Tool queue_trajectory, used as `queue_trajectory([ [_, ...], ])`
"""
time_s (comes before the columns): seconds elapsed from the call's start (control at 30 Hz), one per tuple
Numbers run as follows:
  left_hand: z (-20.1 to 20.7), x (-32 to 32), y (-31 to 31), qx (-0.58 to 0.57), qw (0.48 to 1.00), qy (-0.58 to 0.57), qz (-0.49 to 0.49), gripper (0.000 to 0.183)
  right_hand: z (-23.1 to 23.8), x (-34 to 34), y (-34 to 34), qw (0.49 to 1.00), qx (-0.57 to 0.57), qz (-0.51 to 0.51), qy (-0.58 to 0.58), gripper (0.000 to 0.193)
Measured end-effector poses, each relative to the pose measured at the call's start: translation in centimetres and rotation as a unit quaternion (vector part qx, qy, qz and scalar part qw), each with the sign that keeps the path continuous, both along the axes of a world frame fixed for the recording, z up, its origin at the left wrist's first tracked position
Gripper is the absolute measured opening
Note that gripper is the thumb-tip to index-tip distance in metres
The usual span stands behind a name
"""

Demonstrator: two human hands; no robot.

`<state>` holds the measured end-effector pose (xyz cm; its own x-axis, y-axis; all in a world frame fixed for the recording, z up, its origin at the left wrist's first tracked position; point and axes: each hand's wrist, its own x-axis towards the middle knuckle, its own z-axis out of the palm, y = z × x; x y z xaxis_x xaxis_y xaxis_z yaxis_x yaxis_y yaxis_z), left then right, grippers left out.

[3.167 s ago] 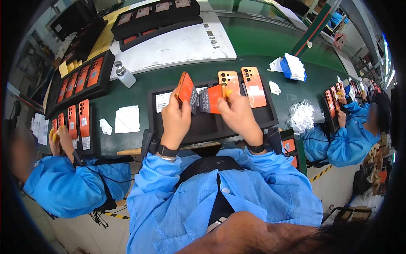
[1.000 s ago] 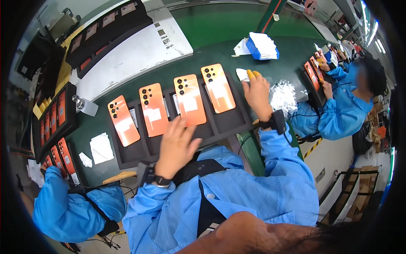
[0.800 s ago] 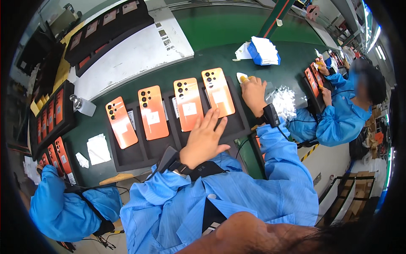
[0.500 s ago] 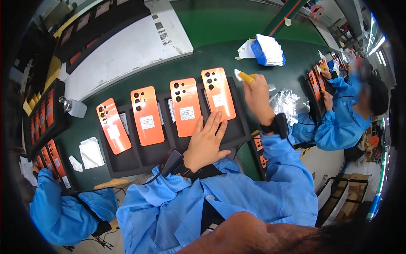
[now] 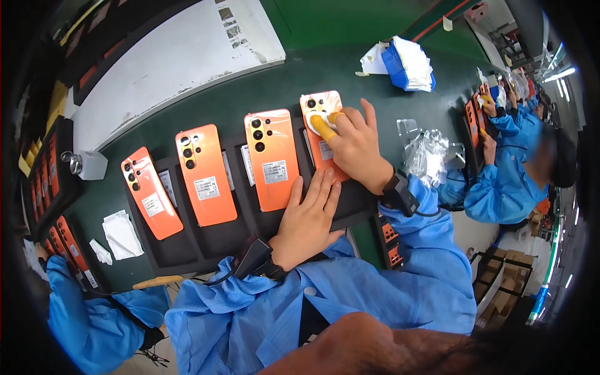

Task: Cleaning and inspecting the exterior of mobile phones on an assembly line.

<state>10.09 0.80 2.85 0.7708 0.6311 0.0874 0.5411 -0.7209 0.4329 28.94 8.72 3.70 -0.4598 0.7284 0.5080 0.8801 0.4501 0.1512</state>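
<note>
Four would be too exact, so: several orange phones lie back side up in a black foam tray point(image 5: 178, 250). My right hand point(image 5: 359, 144), with yellow finger cots, pinches a white wipe point(image 5: 310, 123) and presses it on the rightmost phone point(image 5: 325, 151), beside its camera lenses. Across that phone's lower end rest the outstretched fingertips of my left hand point(image 5: 305, 228), holding nothing. To the left are a phone with a white label point(image 5: 273, 190), another phone point(image 5: 211, 211) and the leftmost phone point(image 5: 159, 222).
White wipes point(image 5: 122, 234) lie left of the tray. A dispenser bottle point(image 5: 90, 165) stands behind them. Beyond my right hand are crumpled clear film point(image 5: 428, 156) and a blue box point(image 5: 406, 65) of white wipes. Co-workers point(image 5: 509, 169) in blue handle phones at both sides.
My right hand has moved left and down, bringing the wipe from above the table onto the rightmost phone. My left hand stays at that phone's lower end.
</note>
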Motion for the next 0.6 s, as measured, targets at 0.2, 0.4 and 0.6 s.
queue_trajectory([
  [0.2,-0.3,0.1,0.5,-0.005,1.000,-0.003,0.001,0.094,-0.3,0.6,-0.8,0.999,-0.026,0.022,-0.023,0.031],
  [0.4,-0.1,0.0,0.1,0.008,1.000,0.008,0.006,0.092,0.3,-0.2,3.4,0.998,0.031,0.008,-0.045,0.030],
  [0.6,-0.1,0.2,0.3,0.008,1.000,-0.002,0.005,0.092,-1.0,0.2,0.5,0.998,0.029,-0.012,-0.049,0.031],
])
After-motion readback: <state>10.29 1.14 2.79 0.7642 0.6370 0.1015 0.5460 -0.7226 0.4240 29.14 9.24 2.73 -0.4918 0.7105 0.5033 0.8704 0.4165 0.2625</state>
